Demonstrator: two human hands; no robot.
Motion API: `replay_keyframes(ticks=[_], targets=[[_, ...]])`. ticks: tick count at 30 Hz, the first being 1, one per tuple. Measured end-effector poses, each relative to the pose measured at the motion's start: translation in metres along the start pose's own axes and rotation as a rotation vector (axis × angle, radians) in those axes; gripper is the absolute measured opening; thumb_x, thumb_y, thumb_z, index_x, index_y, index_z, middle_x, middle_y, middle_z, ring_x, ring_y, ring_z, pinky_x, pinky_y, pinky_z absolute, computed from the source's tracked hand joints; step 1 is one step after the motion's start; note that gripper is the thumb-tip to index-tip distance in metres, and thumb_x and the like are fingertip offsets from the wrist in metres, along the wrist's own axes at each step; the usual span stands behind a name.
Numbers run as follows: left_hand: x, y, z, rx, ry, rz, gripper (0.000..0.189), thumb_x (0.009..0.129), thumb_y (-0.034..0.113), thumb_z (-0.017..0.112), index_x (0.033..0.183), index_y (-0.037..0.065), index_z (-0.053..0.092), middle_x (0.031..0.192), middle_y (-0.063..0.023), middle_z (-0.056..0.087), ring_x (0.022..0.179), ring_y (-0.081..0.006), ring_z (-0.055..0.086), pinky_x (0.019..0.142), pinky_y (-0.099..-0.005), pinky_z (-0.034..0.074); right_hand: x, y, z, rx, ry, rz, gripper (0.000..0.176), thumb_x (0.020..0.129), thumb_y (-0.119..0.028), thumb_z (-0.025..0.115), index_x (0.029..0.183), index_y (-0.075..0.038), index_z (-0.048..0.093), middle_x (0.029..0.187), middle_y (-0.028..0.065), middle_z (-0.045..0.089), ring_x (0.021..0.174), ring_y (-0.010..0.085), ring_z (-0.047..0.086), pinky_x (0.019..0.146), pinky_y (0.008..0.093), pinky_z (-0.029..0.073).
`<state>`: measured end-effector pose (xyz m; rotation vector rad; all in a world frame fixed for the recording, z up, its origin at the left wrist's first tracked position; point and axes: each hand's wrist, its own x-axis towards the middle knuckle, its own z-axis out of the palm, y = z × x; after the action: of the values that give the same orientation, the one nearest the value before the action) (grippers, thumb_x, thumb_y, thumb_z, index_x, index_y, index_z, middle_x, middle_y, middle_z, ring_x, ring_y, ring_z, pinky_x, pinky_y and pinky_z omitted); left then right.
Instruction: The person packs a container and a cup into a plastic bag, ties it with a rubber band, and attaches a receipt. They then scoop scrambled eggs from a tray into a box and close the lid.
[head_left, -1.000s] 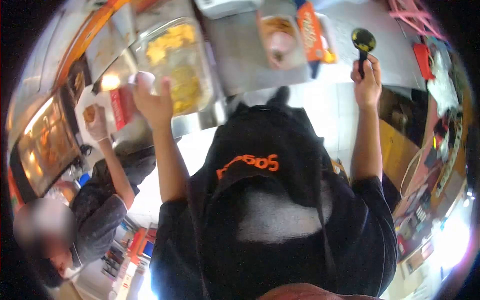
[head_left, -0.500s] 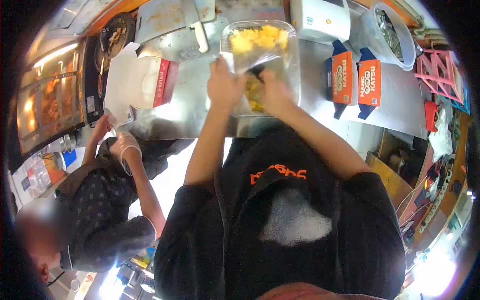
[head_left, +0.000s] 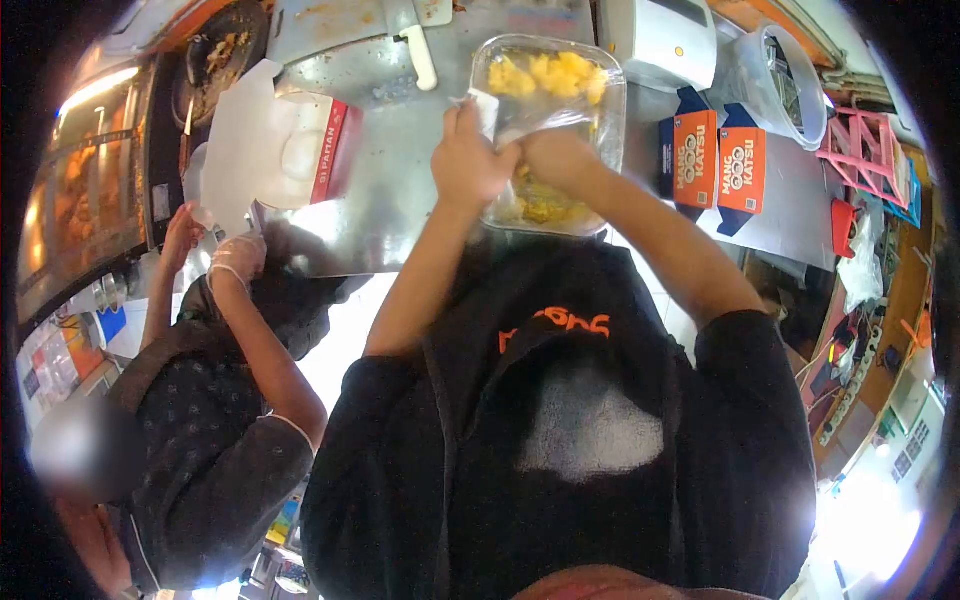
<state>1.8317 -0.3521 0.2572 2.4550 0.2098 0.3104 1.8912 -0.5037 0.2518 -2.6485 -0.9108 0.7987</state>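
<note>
My left hand (head_left: 468,163) is closed at the left side of a clear plastic tray (head_left: 617,135), gripping the edge of a crinkled clear plastic film (head_left: 530,118). A small white piece (head_left: 485,110) sticks up by its fingers. My right hand (head_left: 560,160) is curled over the middle of the tray, touching or nearly touching the left one; what its fingers hold is hidden. Yellow chunks of food (head_left: 550,76) fill the far end of the tray, and darker yellow bits (head_left: 548,207) lie at the near end.
Two orange boxes (head_left: 694,160) stand right of the tray. A white-handled knife (head_left: 422,60) lies on the steel counter (head_left: 395,160). An open red-and-white box (head_left: 325,155) is to the left, beside a co-worker's gloved hand (head_left: 238,258). A clear tub (head_left: 775,85) stands at back right.
The view has shifted, so the tray appears further right. My right hand has moved closer to my left; the dark object seen by its fingers is now hidden.
</note>
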Motion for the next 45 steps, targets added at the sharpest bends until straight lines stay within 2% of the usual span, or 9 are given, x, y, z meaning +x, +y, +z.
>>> replay_keyframes(ticks=[6,8,13,20,23,25,32,40,45], targets=[[0.002,-0.017,-0.008,0.013,-0.152,-0.026,0.075,0.072,0.037,0.068,0.13,-0.005,0.046,0.121,-0.0192,0.051,0.105,-0.0348,0.057,0.084,-0.0402,0.049,-0.049,-0.001,-0.003,-0.211,-0.161,-0.258,0.034,0.084,-0.014,0.05,0.117,-0.008,0.057,0.091,0.0198,0.062,0.097,0.0344,0.062,0.082,0.0439,0.05],[-0.008,-0.047,0.005,-0.571,-0.122,-0.01,0.078,0.085,0.047,0.056,0.138,-0.005,0.036,0.117,-0.0209,0.049,0.108,-0.0333,0.054,0.091,-0.0391,0.044,-0.063,0.001,0.009,-0.173,-0.073,-0.363,0.034,0.083,-0.011,0.052,0.116,-0.007,0.057,0.086,0.0188,0.061,0.095,0.0339,0.062,0.081,0.0437,0.051],[-0.072,-0.039,0.013,-0.593,0.151,0.069,0.106,0.085,0.076,0.02,0.141,-0.015,0.02,0.129,-0.0288,0.037,0.122,-0.0392,0.039,0.104,-0.0421,0.031,-0.076,-0.006,0.02,0.237,-0.062,-0.256,0.03,0.083,-0.009,0.054,0.111,-0.005,0.063,0.095,0.0165,0.066,0.092,0.0319,0.064,0.079,0.0408,0.051],[-0.08,-0.036,0.012,-0.656,0.213,0.042,0.104,0.087,0.075,0.019,0.141,-0.014,0.021,0.13,-0.0272,0.035,0.123,-0.0367,0.037,0.106,-0.0423,0.028,-0.075,0.001,0.026,1.134,-0.411,0.129,0.026,0.088,-0.015,0.057,0.108,-0.002,0.066,0.086,0.013,0.067,0.077,0.0204,0.064,0.075,0.0324,0.05],[-0.081,-0.04,0.016,-0.675,0.231,0.048,0.103,0.087,0.074,0.019,0.141,-0.014,0.022,0.13,-0.0278,0.035,0.124,-0.037,0.037,0.106,-0.042,0.027,-0.075,0.004,0.012,0.843,-0.276,0.02,0.025,0.086,-0.013,0.056,0.106,-0.002,0.067,0.077,0.0098,0.066,0.071,0.0152,0.061,0.07,0.03,0.049],[-0.082,-0.039,0.01,-0.658,0.231,0.056,0.103,0.088,0.074,0.019,0.141,-0.014,0.022,0.131,-0.0281,0.035,0.124,-0.0372,0.037,0.106,-0.0421,0.027,-0.084,-0.006,-0.026,0.663,-0.227,0.257,0.023,0.088,-0.011,0.054,0.101,0.003,0.067,0.078,0.0054,0.064,0.075,0.0097,0.06,0.069,0.0268,0.049],[-0.08,-0.039,-0.002,-0.418,0.286,0.125,0.089,0.094,0.065,0.013,0.141,-0.008,0.03,0.141,-0.0252,0.037,0.131,-0.0332,0.036,0.109,-0.0421,0.026,-0.123,0.045,-0.03,0.961,0.105,0.332,0.025,0.088,-0.011,0.052,0.103,-0.001,0.068,0.071,0.0011,0.063,0.06,0.007,0.05,0.057,0.0226,0.041],[-0.073,-0.034,-0.03,-0.149,0.322,0.052,0.062,0.095,0.031,0.053,0.14,-0.007,0.032,0.142,-0.0255,0.038,0.133,-0.0377,0.035,0.112,-0.0452,0.022,-0.245,0.166,-0.039,1.178,0.913,0.426,0.018,0.094,-0.005,0.046,0.106,0.002,0.059,0.075,0.0043,0.061,0.053,0.0062,0.044,0.049,0.02,0.036],[-0.075,-0.039,-0.034,-0.225,0.345,-0.031,0.062,0.092,0.023,0.059,0.14,-0.007,0.033,0.138,-0.0271,0.039,0.129,-0.0369,0.039,0.107,-0.0438,0.032,-0.258,0.219,0.04,0.786,0.873,0.639,0.025,0.094,-0.011,0.047,0.118,-0.004,0.05,0.081,0.013,0.063,0.067,0.0208,0.058,0.057,0.0341,0.045]])
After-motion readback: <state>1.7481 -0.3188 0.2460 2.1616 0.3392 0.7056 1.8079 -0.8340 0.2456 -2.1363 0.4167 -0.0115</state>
